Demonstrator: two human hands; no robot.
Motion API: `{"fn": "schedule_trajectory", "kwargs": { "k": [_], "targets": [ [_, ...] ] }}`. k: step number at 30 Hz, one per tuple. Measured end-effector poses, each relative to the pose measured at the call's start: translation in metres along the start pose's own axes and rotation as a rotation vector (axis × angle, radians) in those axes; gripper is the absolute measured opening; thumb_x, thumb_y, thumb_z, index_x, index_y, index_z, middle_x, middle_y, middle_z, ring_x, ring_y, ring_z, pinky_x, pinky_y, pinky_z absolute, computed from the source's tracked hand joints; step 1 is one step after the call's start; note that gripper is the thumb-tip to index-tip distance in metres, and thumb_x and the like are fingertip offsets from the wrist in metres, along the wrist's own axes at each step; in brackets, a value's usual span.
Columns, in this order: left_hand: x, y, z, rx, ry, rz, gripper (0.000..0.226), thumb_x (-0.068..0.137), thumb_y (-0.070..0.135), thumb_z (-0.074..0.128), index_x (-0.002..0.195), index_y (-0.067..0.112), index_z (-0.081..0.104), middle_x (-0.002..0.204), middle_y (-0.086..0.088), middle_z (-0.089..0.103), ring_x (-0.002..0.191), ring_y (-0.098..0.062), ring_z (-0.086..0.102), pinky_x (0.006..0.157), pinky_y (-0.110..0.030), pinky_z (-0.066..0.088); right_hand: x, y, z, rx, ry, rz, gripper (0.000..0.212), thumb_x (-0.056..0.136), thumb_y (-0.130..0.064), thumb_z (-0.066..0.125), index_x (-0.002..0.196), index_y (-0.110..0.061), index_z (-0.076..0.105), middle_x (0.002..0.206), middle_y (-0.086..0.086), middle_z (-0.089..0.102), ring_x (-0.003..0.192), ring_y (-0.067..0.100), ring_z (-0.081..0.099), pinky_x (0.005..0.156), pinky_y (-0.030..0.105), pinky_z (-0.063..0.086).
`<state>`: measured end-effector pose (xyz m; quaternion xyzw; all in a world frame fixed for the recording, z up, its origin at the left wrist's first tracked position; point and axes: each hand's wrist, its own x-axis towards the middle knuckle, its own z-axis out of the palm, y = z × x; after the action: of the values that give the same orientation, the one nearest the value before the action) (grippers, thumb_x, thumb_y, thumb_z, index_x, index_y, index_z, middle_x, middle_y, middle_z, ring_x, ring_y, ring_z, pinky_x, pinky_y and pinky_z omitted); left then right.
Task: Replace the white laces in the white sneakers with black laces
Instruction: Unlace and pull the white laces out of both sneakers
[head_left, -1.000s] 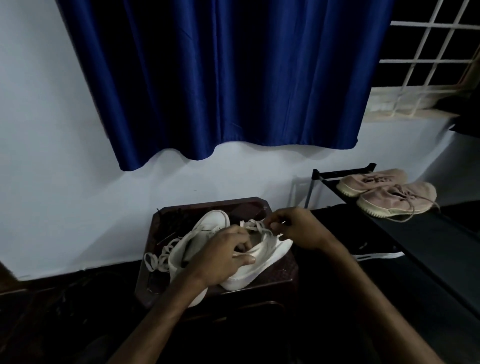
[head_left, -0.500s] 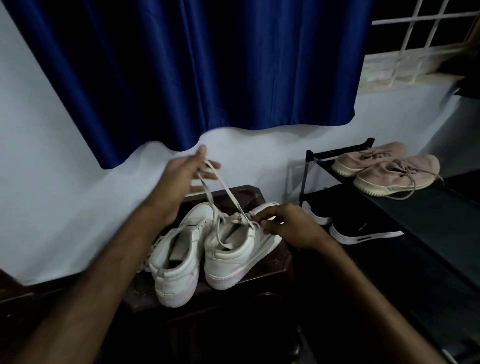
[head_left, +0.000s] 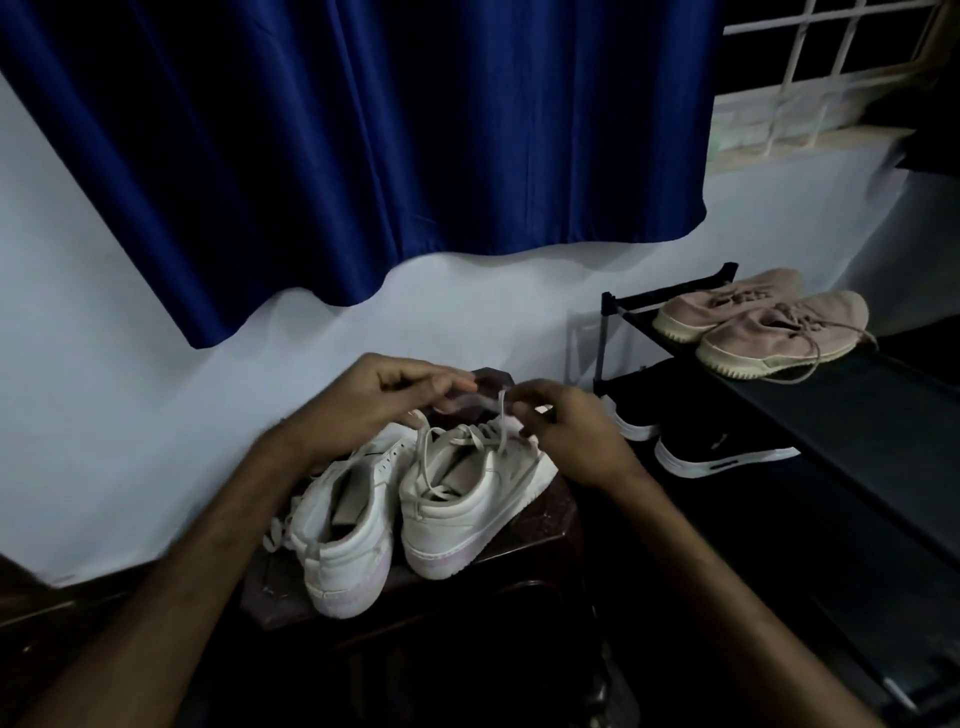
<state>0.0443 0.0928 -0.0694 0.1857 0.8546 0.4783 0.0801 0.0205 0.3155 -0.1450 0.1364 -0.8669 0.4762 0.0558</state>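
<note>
Two white sneakers stand heel-toward-me on a dark wooden stool (head_left: 540, 540). The left sneaker (head_left: 348, 525) has no lace across its tongue; a loose white lace (head_left: 275, 532) lies beside its left side. The right sneaker (head_left: 467, 499) still carries a white lace (head_left: 501, 415) that rises from its eyelets. My left hand (head_left: 374, 400) and my right hand (head_left: 561, 426) hover over the sneakers' toe ends, and both pinch this lace between fingers and thumb. No black laces are visible.
A black shoe rack (head_left: 810, 410) stands to the right, with pink sneakers (head_left: 769, 332) on top and black shoes (head_left: 717, 452) on the lower shelf. A blue curtain (head_left: 363, 156) hangs on the white wall behind. A barred window (head_left: 831, 62) is at top right.
My left hand came down from its raised pull and met the right hand over the right sneaker. The lace that was stretched upward now hangs short between both hands.
</note>
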Motion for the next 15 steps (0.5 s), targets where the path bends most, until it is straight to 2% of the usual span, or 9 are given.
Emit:
{"fn": "schedule_trajectory", "kwargs": {
  "k": [2, 4, 6, 9, 10, 12, 15],
  "targets": [
    [0.002, -0.018, 0.005, 0.184, 0.147, -0.018, 0.018, 0.090, 0.026, 0.067, 0.107, 0.023, 0.070, 0.103, 0.008, 0.072, 0.084, -0.002, 0.065, 0.071, -0.020, 0.048, -0.002, -0.004, 0.002, 0.058, 0.172, 0.013, 0.015, 0.095, -0.022, 0.060, 0.108, -0.019, 0.066, 0.095, -0.012, 0.068, 0.075, 0.001, 0.065, 0.070, 0.022, 0.049],
    [0.002, -0.035, 0.014, 0.345, 0.185, -0.094, 0.026, 0.082, 0.033, 0.076, 0.105, 0.026, 0.066, 0.101, 0.012, 0.068, 0.080, -0.002, 0.063, 0.073, -0.023, 0.050, -0.005, -0.011, 0.002, 0.041, 0.250, -0.005, 0.013, 0.095, -0.024, 0.059, 0.107, -0.022, 0.062, 0.095, -0.016, 0.065, 0.076, -0.004, 0.061, 0.070, 0.019, 0.048],
    [0.000, -0.050, 0.030, 0.415, 0.215, -0.110, 0.026, 0.079, 0.033, 0.077, 0.099, 0.023, 0.065, 0.097, 0.009, 0.065, 0.078, -0.008, 0.062, 0.076, -0.032, 0.052, -0.007, -0.015, 0.003, 0.025, 0.148, -0.023, 0.011, 0.094, -0.031, 0.061, 0.102, -0.023, 0.062, 0.091, -0.013, 0.067, 0.073, -0.003, 0.061, 0.068, 0.017, 0.048],
    [-0.005, -0.060, 0.059, 0.577, 0.419, -0.055, 0.013, 0.081, 0.026, 0.070, 0.086, 0.022, 0.060, 0.091, 0.004, 0.061, 0.080, -0.019, 0.060, 0.073, -0.040, 0.049, -0.014, -0.018, 0.016, -0.085, -0.147, 0.006, 0.028, 0.085, -0.043, 0.070, 0.101, -0.021, 0.064, 0.089, -0.008, 0.067, 0.076, 0.007, 0.063, 0.073, 0.026, 0.051],
    [-0.008, -0.058, 0.067, 0.612, 0.477, -0.059, 0.012, 0.080, 0.022, 0.069, 0.087, 0.022, 0.059, 0.092, 0.003, 0.060, 0.083, -0.023, 0.060, 0.072, -0.041, 0.048, -0.015, -0.018, 0.021, -0.148, -0.178, 0.028, 0.031, 0.081, -0.043, 0.073, 0.101, -0.021, 0.064, 0.088, -0.007, 0.067, 0.078, 0.009, 0.062, 0.074, 0.027, 0.051],
    [-0.014, -0.051, 0.080, 0.647, 0.555, -0.074, 0.014, 0.077, 0.014, 0.068, 0.089, 0.019, 0.062, 0.095, 0.000, 0.059, 0.087, -0.025, 0.059, 0.072, -0.039, 0.046, -0.017, -0.020, 0.026, -0.168, -0.128, 0.060, 0.028, 0.075, -0.036, 0.077, 0.096, -0.021, 0.065, 0.085, -0.005, 0.069, 0.080, 0.010, 0.064, 0.075, 0.027, 0.051],
    [-0.025, -0.039, 0.094, 0.614, 0.623, -0.076, 0.017, 0.078, 0.015, 0.066, 0.095, 0.017, 0.065, 0.096, -0.001, 0.058, 0.091, -0.025, 0.058, 0.074, -0.034, 0.040, -0.010, -0.024, 0.030, -0.189, -0.093, -0.011, 0.024, 0.073, -0.024, 0.075, 0.094, -0.020, 0.066, 0.085, -0.004, 0.071, 0.079, 0.012, 0.066, 0.073, 0.029, 0.052]
  ]
}}
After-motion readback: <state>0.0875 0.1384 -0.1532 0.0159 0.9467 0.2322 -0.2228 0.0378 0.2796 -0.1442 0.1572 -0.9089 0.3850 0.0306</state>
